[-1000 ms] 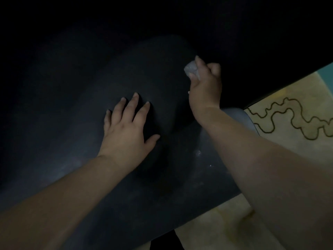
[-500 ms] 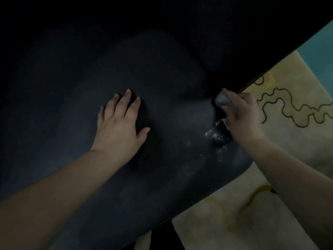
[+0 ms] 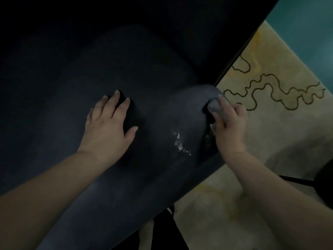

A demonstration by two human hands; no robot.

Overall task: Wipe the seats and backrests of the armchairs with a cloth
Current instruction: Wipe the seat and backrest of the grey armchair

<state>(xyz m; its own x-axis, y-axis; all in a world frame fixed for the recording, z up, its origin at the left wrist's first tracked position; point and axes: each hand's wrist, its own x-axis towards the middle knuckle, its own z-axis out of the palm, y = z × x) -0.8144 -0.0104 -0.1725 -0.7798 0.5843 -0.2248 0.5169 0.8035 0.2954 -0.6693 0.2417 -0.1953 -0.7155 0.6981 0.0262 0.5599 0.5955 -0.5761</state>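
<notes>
Best done by keeping steady downward pressure through the left hand (image 3: 108, 127) at roughly 9 o'clock from the middle of the view, so the dark padded armchair (image 3: 90, 78) does not shift while the wipe runs along its rounded edge. Spread flat, palm down, fingers straight and slightly fanned toward 12 o'clock, thumb out toward 3 o'clock; holding nothing, only pressing on the upholstery. Worth working next over the whitish scuffed patch (image 3: 181, 143) at about 5 o'clock from that hand's thumb, since the flecks there look like residue not yet cleared; short overlapping strokes would likely lift more than one long pass. Farther along toward 3 o'clock, curled round a small grey wad of cloth (image 3: 214, 106), the right hand (image 3: 230, 127), fingers bent and closed on the wad with the fingertips (image 3: 220, 98) pointing to about 11 o'clock. Pressed against the curved end of the cushion just where it meets the open floor side. Advisable to refold the cloth for a cleaner face, as so little of it shows beyond the grip. Beyond, at 2 to 4 o'clock, a pale rug (image 3: 270, 123) with dark wavy lines. Cannot tell whether the surface under the hands is seat or backrest.
</notes>
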